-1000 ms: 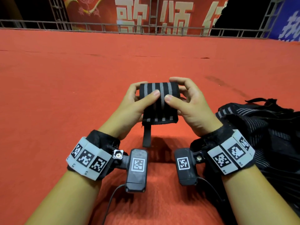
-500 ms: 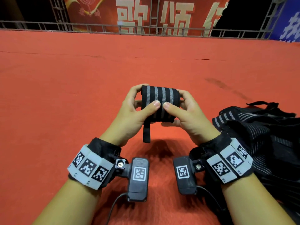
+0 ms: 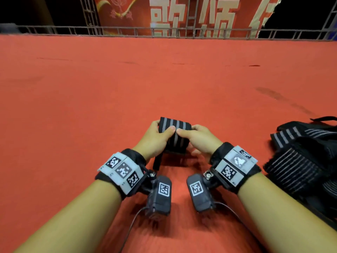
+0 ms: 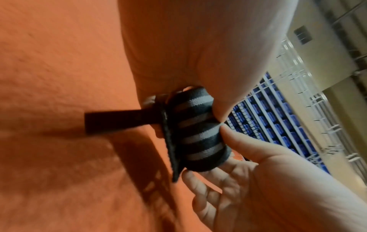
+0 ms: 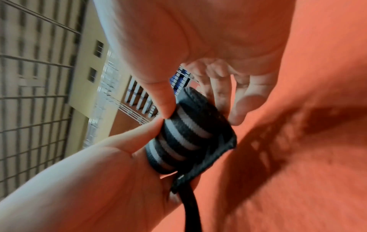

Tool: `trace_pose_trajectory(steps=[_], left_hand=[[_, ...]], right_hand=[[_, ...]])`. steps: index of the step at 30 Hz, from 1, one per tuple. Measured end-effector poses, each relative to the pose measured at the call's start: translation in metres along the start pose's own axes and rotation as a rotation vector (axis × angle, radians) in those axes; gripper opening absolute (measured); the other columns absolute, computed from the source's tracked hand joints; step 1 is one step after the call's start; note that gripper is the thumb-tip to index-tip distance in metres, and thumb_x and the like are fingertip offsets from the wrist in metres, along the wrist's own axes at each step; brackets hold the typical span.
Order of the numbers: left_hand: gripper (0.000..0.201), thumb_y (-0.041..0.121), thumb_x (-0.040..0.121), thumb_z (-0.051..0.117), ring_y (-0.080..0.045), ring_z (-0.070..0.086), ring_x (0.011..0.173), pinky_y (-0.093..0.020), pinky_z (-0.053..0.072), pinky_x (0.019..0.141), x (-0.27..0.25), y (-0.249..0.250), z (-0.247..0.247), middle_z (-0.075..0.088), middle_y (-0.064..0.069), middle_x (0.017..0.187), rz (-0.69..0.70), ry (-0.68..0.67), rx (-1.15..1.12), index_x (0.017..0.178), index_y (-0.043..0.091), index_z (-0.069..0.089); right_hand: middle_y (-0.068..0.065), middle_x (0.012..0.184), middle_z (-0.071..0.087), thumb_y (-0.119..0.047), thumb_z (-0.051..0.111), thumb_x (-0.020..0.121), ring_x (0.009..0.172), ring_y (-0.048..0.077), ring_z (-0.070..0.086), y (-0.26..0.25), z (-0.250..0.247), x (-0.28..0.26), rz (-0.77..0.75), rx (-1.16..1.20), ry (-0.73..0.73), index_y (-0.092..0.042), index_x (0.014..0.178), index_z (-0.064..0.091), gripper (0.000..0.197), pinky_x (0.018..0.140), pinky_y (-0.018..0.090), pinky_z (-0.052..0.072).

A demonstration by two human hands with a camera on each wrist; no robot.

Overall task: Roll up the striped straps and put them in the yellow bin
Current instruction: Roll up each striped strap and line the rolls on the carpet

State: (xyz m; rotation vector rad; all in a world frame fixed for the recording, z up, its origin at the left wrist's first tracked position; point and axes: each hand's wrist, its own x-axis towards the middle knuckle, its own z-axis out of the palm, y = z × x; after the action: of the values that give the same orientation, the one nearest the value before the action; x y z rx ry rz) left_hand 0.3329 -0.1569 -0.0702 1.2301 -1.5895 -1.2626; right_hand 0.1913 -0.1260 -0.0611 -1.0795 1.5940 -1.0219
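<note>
Both hands are on one strap, which is rolled into a fat black-and-grey striped roll and held just above the red carpet, right in front of the person. The left hand grips the left end with its fingers curled round the far side and its thumb pressed on top; the right hand does the same at the other end, and the two thumb tips nearly touch in the middle of the roll. From the left wrist view the roll sits between thumb and fingers, with a flat black edge flap still loose under it and a plain black tail sticking out sideways (not tucked in at all). The right wrist view shows the same roll pinched by both thumbs, the right hand's fingers loosely bent behind it, tail hanging down. Off to the right on the carpet lies a pile of more striped straps, unrolled and tangled. I can't see a bin in any view.
</note>
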Motion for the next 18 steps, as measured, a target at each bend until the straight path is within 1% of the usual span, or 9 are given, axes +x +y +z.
trace_pose_trajectory(steps=[3, 4, 6, 7, 10, 13, 15, 17, 18], left_hand=[[0.004, 0.024, 0.096, 0.059, -0.027, 0.065, 0.103, -0.046, 0.051, 0.097, 0.017, -0.02, -0.02, 0.067, -0.009, 0.106, -0.051, 0.019, 0.091, 0.094, 0.021, 0.057], [0.006, 0.024, 0.095, 0.059, -0.03, 0.065, 0.104, -0.047, 0.051, 0.096, 0.024, -0.028, -0.024, 0.068, -0.011, 0.107, -0.07, 0.031, 0.122, 0.09, 0.022, 0.057], [0.022, 0.036, 0.09, 0.059, -0.033, 0.064, 0.104, -0.048, 0.051, 0.095, 0.037, -0.038, -0.03, 0.068, -0.013, 0.109, -0.096, 0.06, 0.212, 0.098, 0.016, 0.06], [0.032, 0.041, 0.087, 0.057, -0.032, 0.064, 0.104, -0.047, 0.05, 0.095, 0.044, -0.042, -0.033, 0.068, -0.012, 0.11, -0.095, 0.08, 0.264, 0.105, 0.013, 0.06], [0.028, 0.032, 0.092, 0.057, -0.029, 0.061, 0.104, -0.043, 0.049, 0.094, 0.067, -0.043, -0.042, 0.065, -0.009, 0.111, -0.064, 0.121, 0.341, 0.111, 0.011, 0.056], [0.037, 0.025, 0.09, 0.062, -0.025, 0.059, 0.104, -0.041, 0.05, 0.094, 0.097, -0.046, -0.056, 0.06, -0.007, 0.113, -0.089, 0.135, 0.304, 0.119, 0.012, 0.045], [0.037, 0.02, 0.088, 0.063, -0.02, 0.061, 0.095, -0.031, 0.055, 0.082, 0.12, -0.051, -0.066, 0.061, -0.008, 0.109, -0.086, 0.116, 0.249, 0.118, 0.009, 0.044], [0.023, 0.004, 0.095, 0.055, -0.012, 0.056, 0.079, -0.014, 0.049, 0.06, 0.135, -0.052, -0.075, 0.058, -0.002, 0.093, -0.06, 0.108, 0.18, 0.113, 0.012, 0.043], [0.023, 0.0, 0.097, 0.05, -0.009, 0.053, 0.076, -0.013, 0.046, 0.057, 0.142, -0.051, -0.08, 0.055, 0.003, 0.088, -0.044, 0.107, 0.163, 0.111, 0.016, 0.043]], right_hand=[[0.007, 0.07, 0.058, -0.024, 0.07, 0.086, 0.052, 0.019, 0.055, 0.007, 0.029, 0.026, 0.099, 0.01, -0.021, -0.009, 0.093, 0.053, 0.024, 0.052, 0.03, 0.046], [0.009, 0.071, 0.058, -0.021, 0.071, 0.086, 0.052, 0.02, 0.057, 0.008, 0.036, 0.035, 0.108, -0.006, -0.007, -0.009, 0.091, 0.052, 0.023, 0.053, 0.031, 0.048], [0.01, 0.069, 0.058, -0.018, 0.072, 0.085, 0.048, 0.02, 0.059, 0.006, 0.046, 0.05, 0.103, -0.031, 0.017, -0.008, 0.087, 0.05, 0.024, 0.051, 0.03, 0.051], [0.01, 0.071, 0.06, -0.017, 0.073, 0.085, 0.053, 0.021, 0.062, 0.004, 0.05, 0.06, 0.099, -0.031, 0.029, -0.008, 0.085, 0.05, 0.024, 0.055, 0.032, 0.055], [0.013, 0.089, 0.065, -0.018, 0.074, 0.084, 0.08, 0.029, 0.07, -0.004, 0.059, 0.089, 0.086, -0.05, 0.05, -0.013, 0.081, 0.046, 0.028, 0.075, 0.045, 0.06], [0.014, 0.095, 0.065, -0.023, 0.073, 0.084, 0.081, 0.031, 0.071, -0.016, 0.073, 0.122, 0.04, -0.105, 0.083, -0.01, 0.094, 0.05, 0.029, 0.072, 0.045, 0.061], [0.013, 0.097, 0.064, -0.027, 0.073, 0.083, 0.076, 0.029, 0.071, -0.024, 0.083, 0.146, 0.009, -0.166, 0.11, -0.009, 0.106, 0.052, 0.036, 0.066, 0.043, 0.061], [0.013, 0.099, 0.065, -0.03, 0.072, 0.083, 0.072, 0.027, 0.07, -0.033, 0.091, 0.168, -0.009, -0.209, 0.123, -0.007, 0.112, 0.055, 0.041, 0.063, 0.042, 0.061], [0.013, 0.097, 0.065, -0.031, 0.072, 0.084, 0.07, 0.027, 0.07, -0.038, 0.094, 0.178, -0.012, -0.224, 0.122, -0.006, 0.113, 0.056, 0.041, 0.063, 0.042, 0.061]])
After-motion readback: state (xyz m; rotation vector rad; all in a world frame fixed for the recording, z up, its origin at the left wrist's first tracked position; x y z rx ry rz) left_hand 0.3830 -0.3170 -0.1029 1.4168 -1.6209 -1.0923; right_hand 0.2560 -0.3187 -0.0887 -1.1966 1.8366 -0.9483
